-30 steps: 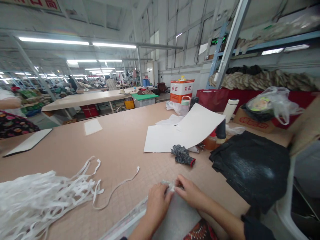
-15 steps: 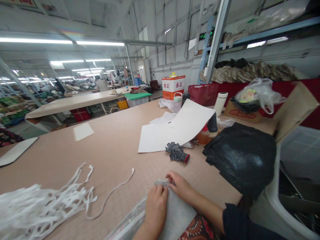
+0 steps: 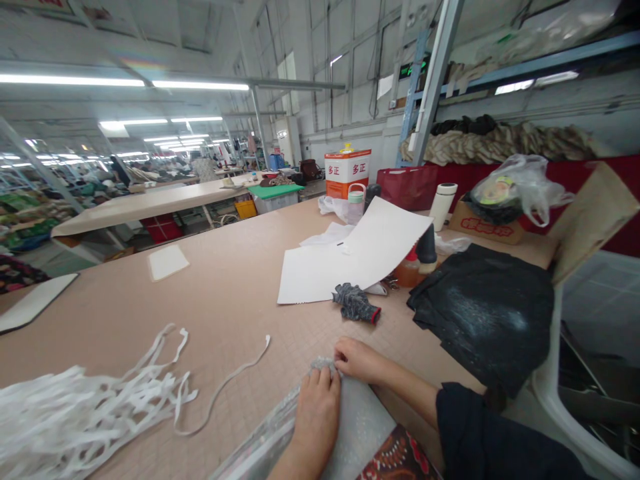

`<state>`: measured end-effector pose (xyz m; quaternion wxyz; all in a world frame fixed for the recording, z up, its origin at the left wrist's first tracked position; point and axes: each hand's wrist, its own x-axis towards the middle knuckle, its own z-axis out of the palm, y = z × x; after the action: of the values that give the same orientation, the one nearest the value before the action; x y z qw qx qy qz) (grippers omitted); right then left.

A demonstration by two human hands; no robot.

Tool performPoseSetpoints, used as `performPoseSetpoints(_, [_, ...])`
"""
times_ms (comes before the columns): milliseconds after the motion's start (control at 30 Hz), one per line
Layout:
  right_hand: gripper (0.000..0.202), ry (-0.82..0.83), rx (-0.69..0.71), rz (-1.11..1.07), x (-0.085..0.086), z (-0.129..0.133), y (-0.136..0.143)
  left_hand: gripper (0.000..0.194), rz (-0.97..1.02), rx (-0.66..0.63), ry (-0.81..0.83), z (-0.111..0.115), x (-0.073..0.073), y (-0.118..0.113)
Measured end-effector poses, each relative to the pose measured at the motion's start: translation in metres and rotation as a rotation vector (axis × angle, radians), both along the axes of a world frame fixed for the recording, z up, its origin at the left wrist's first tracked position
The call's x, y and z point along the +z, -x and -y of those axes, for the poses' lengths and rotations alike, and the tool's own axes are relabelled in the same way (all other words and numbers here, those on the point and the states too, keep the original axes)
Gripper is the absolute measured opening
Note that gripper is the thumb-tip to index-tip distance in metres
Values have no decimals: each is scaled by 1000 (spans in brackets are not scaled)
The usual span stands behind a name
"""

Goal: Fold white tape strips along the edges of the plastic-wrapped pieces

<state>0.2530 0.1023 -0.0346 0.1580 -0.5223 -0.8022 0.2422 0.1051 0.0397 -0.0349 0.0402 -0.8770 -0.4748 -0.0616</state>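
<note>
A translucent greyish plastic sheet [image 3: 363,413], crumpled along its far edge, lies at the table's front. My left hand [image 3: 319,403] rests on its far corner with bent fingers pressed together, gripping the gathered edge. Just right of it, my right hand [image 3: 361,360] has its fingertips pinched at the same edge; how much of the sheet they hold is partly hidden. Dark red-brown patterned fabric [image 3: 397,457] shows from under the sheet near my right forearm. A grey knitted glove [image 3: 354,303] with a red cuff lies beyond both hands.
White strips [image 3: 85,413] lie piled at left, one trailing toward me. White card [image 3: 325,273] lies farther back. Folded black material [image 3: 487,313] covers the right side beside a light chair [image 3: 545,387]. A white bottle [image 3: 443,207] and an orange-white can [image 3: 347,173] stand behind.
My right hand has shifted slightly up and right, its fingers drawn closer together. The left hand has moved a little right along the sheet's gathered edge.
</note>
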Motion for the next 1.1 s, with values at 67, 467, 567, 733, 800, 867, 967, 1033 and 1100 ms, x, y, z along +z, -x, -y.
performPoseSetpoints(67, [7,4,10,23,1,-1,2,31,-3,3,23,0,2,0])
performPoseSetpoints(467, [5,1,-25,-7,-5,-2,2,31,13,19,52,-1,2,-1])
performPoseSetpoints(567, [10,-32,-50,-29,-3,2,2,30,63,42,95,-1,3,2])
performPoseSetpoints(733, [17,-109,-68,-95,4,21,4,21,218,118,153,0,7,12])
performPoseSetpoints(800, [20,-143,-11,-118,3,32,6,19,231,129,150,0,7,14])
performPoseSetpoints(867, [23,-167,55,-110,1,40,6,20,190,100,117,2,6,14])
performPoseSetpoints(967, [27,-186,103,-69,-1,48,7,26,37,-7,25,6,2,13])
performPoseSetpoints(1033, [26,-207,143,-28,-1,51,6,26,-56,-63,-29,9,1,12])
performPoseSetpoints(1100, [24,-250,205,20,0,55,5,25,-107,-83,-47,12,1,14])
